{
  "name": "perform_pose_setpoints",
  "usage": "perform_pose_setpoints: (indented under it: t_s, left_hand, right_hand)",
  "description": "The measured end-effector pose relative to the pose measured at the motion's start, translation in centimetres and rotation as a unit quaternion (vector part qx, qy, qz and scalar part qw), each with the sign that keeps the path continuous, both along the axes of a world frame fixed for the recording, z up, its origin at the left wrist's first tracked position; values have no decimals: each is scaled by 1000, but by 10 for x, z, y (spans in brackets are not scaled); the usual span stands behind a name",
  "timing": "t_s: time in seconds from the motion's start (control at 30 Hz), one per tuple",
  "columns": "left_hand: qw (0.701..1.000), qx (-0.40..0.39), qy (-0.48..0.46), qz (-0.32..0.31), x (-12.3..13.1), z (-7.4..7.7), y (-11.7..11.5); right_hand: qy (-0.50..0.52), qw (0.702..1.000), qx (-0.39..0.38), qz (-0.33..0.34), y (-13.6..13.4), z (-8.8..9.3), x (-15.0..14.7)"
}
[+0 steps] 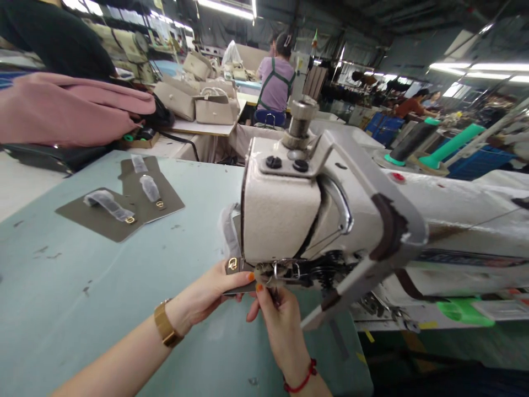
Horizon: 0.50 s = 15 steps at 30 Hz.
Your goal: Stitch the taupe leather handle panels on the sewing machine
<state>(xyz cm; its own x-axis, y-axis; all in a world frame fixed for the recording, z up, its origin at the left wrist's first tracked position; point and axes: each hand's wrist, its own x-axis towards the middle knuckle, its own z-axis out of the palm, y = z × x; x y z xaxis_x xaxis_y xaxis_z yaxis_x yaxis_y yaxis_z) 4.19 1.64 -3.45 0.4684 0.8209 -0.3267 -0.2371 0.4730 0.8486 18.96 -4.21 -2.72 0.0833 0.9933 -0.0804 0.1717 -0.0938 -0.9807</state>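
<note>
My left hand (pixel 215 289), with a gold watch band at the wrist, grips a grey-brown leather panel (pixel 239 289) between thumb and fingers. A gold clasp (pixel 232 264) sits on this panel, and a strap in whitish wrapping (pixel 228 231) rises behind it, partly hidden by the sewing machine head (pixel 281 209). Close to the needle area, my right hand (pixel 281 320) has its fingers closed beneath the machine head. Something small and dark shows between them, too hidden to name. The two thumbs are almost touching at the panel's right end.
On the pale green table (pixel 124 309) lie two more grey-brown panels (pixel 109 234) with wrapped straps and gold clasps. Pink material (pixel 74 110) is heaped at the left. A metal guard bar (pixel 380 231) crosses the machine's front. Beige bags (pixel 215 107) and a seated person (pixel 276 82) are behind.
</note>
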Motion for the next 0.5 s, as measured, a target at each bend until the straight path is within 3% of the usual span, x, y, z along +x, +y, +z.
perform_pose_setpoints:
  t_s: [0.13, 0.5]
  left_hand:
    - [999, 24, 29, -39, -4, 3, 5]
    - [996, 52, 40, -54, -1, 16, 13]
  right_hand:
    - [0, 1000, 3, 2, 0, -1, 1]
    - [22, 1000, 17, -14, 1, -7, 0]
